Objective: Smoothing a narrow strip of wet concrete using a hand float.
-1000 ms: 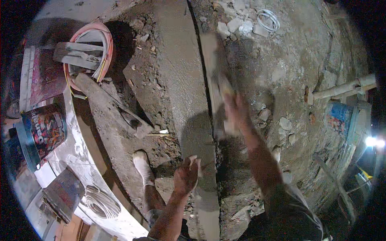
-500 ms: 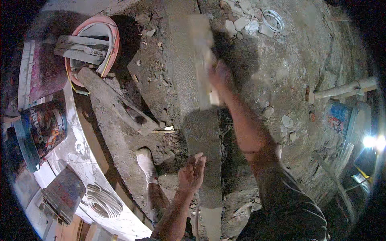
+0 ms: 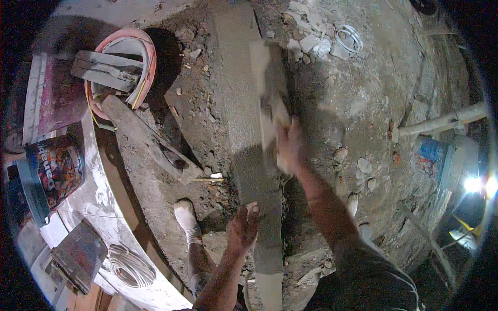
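Down the middle of the floor, we've got one long mortar-topped strip (image 3: 253, 181), and the plastering float (image 3: 266, 119) is on it, approx. along its R edge, past the L hand. R hand (image 3: 291, 147) is wrapped firmly round the float's handle, a bit blurred. L hand (image 3: 242, 228) hangs by the strip's L edge, fingers curled; can't tell if anything's pinched in there, or if it's touching.

Now the risks, folks! That float sits v. close to the R edge: tip it outward and the corner could crumble, esp. if the mortar's soft, as the sheen suggests. Loose grit from the floor alongside could get dragged in and score the face. L knuckles dropping a touch might dent it, and the shadow across the near stretch could hide bumps.

Quick count, pls: 1 float, 1 strip, 2 hands. Feet, 2: one in a pale sock (image 3: 185, 217) on the L, the other (image 3: 353, 205) mostly hidden on the R. Pink-rimmed tub (image 3: 148, 62) w/ wood pieces in it, 1. Printed bucket (image 3: 54, 166), 1, far L; blue bucket (image 3: 431, 155), 1, far R. Coils, 2: pale hose coil (image 3: 132, 264) lower L, white ring coil (image 3: 348, 39) upper R, next to rubble (image 3: 311, 44), too jumbled to count.
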Demonstrator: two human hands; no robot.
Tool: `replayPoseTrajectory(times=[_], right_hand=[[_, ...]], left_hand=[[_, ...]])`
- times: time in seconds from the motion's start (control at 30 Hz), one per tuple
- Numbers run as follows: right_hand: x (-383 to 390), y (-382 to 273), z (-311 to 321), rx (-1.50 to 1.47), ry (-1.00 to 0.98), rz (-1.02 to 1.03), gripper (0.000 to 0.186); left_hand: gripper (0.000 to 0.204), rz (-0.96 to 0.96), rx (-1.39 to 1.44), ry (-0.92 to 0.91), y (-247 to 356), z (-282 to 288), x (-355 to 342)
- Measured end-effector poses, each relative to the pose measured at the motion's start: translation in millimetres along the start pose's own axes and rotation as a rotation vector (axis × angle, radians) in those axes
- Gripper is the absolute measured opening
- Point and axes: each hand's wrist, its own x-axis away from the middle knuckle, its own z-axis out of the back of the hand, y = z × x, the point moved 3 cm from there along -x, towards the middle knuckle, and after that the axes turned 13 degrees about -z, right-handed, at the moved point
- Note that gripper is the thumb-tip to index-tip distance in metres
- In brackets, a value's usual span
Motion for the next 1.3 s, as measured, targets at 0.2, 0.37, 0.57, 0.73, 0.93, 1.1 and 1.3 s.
replayPoseTrajectory(times=[0.2, 0.37, 0.57, 0.73, 0.93, 1.1, 1.3], right_hand=[[-136, -30, -24, 0.212, 0.125, -0.065, 0.056], [-65, -28, -31, -0.079, 0.029, 0.165, 0.041], [106, 139, -84, 0.225, -0.1, 0.733, 0.049], [73, 44, 9, 0.223, -0.391, 0.178, 0.043], [-100, 31, 21, -0.579, -0.289, -0.327, 0.051], [-224, 4, 6, -0.68, -0.436, -0.197, 0.057], [-210, 19, -21, -0.754, -0.542, -0.101, 0.063]], left_hand=[[0.037, -0.043, -0.107, -0.033, 2, -6, -7], [0.035, -0.048, 0.155, 0.057, -17, -4, -6], [0.034, -0.216, -0.065, 0.002, 6, -2, -19], [0.034, 0.005, -0.01, 0.016, 19, 14, -25], [0.04, 0.014, 0.126, 0.101, -8, -3, -25], [0.039, -0.053, -0.061, 0.091, -5, -17, -28], [0.043, -0.244, -0.287, -0.032, -7, -38, -24]])
